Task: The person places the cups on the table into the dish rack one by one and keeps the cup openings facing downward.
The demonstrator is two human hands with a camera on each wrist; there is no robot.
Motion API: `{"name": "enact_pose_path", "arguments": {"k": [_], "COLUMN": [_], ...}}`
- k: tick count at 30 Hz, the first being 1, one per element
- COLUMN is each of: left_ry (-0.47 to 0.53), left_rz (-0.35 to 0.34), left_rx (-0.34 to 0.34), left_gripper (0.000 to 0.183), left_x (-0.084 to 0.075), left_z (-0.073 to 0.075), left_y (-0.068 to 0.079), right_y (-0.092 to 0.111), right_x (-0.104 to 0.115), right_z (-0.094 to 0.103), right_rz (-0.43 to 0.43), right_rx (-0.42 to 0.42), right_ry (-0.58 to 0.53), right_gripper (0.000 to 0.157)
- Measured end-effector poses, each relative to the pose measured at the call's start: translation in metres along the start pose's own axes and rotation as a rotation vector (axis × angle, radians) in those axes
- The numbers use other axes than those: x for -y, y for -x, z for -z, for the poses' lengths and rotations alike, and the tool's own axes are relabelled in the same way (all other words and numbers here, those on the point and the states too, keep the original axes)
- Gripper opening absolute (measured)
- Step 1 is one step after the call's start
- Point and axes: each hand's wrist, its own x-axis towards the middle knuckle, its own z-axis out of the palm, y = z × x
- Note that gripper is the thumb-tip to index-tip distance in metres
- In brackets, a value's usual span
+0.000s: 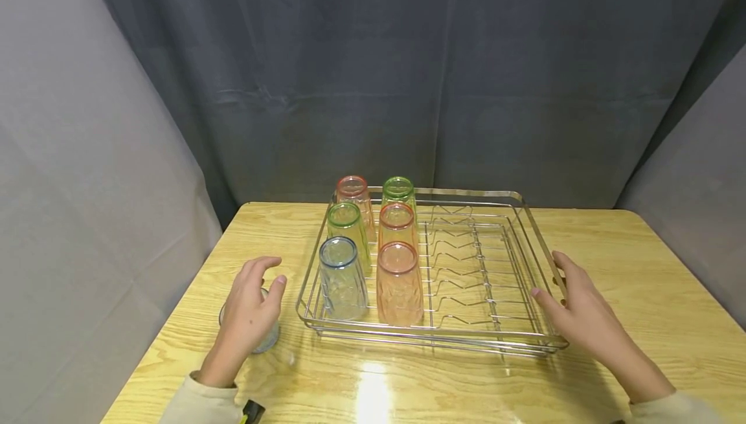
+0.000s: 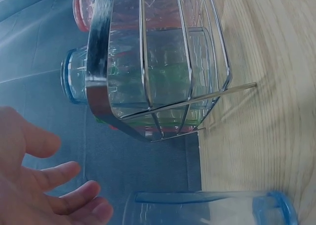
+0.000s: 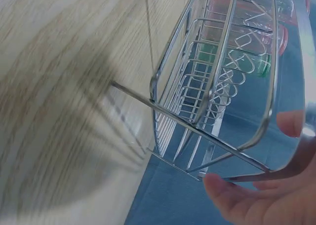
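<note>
My left hand [image 1: 247, 304] hovers beside an upright clear glass with a blue base [image 2: 276, 207], partly hiding it in the head view; its fingers are spread and loosely bent, holding nothing. The wire dish rack [image 1: 434, 332] stands at the middle of the table. At its right end my right hand [image 1: 583, 307] grips the flat metal rim, thumb over the top and fingers curled under it. Several glasses stand upside down in the rack's left part, among them a blue-based glass [image 1: 344, 288] and an orange glass [image 1: 399, 288] at the front.
Behind these stand a yellow-green glass [image 1: 350, 236], a second orange one [image 1: 397, 230], a red-based one [image 1: 353, 197] and a green one [image 1: 399, 192]. Wavy wire dividers [image 1: 457, 268] fill the rack's right part. A dark curtain [image 1: 431, 87] hangs behind the wooden table [image 1: 641, 268].
</note>
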Motion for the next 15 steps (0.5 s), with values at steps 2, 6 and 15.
{"name": "enact_pose_path", "arguments": {"k": [2, 6, 15], "left_ry": [-0.002, -0.009, -0.028], "left_rz": [0.001, -0.016, -0.035], "left_rx": [-0.003, -0.009, -0.008], "left_gripper": [0.037, 0.037, 0.037], "left_x": [0.0003, 0.0003, -0.0020], "left_z": [-0.0009, -0.0030, -0.0036], "left_y": [0.0004, 0.0015, 0.0014], "right_y": [-0.0013, -0.0012, 0.0013], "right_x": [-0.0012, -0.0024, -0.0048], "right_z": [-0.0004, -0.0035, -0.0100], "right_rz": [-0.027, -0.060, -0.121], "right_rx": [0.019, 0.060, 0.071], "right_ry": [-0.012, -0.043, -0.085], "right_gripper": [0.083, 0.081, 0.074]}}
